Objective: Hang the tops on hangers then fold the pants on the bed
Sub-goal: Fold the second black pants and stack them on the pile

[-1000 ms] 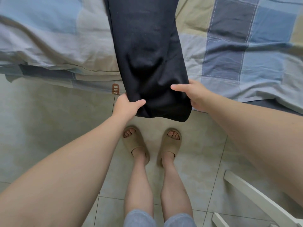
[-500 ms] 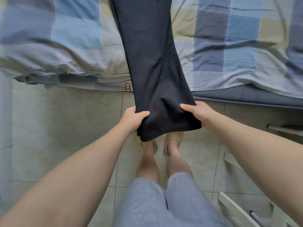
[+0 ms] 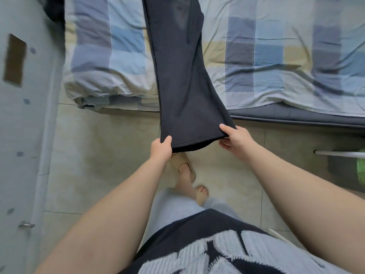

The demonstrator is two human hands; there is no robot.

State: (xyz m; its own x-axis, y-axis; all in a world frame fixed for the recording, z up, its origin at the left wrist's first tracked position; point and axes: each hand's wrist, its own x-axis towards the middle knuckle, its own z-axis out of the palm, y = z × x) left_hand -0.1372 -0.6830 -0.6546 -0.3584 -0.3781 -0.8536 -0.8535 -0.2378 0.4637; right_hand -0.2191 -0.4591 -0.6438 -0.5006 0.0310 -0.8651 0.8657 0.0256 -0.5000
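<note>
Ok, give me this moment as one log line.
stage: folding | left hand: grips hem corner of dark pants | right hand: grips other hem corner | dark pants: stretched from bed over floor | fold: not yet made

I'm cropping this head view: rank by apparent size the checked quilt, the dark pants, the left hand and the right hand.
1. checked quilt
2. dark pants
3. left hand and right hand: they look alike, so unranked.
</note>
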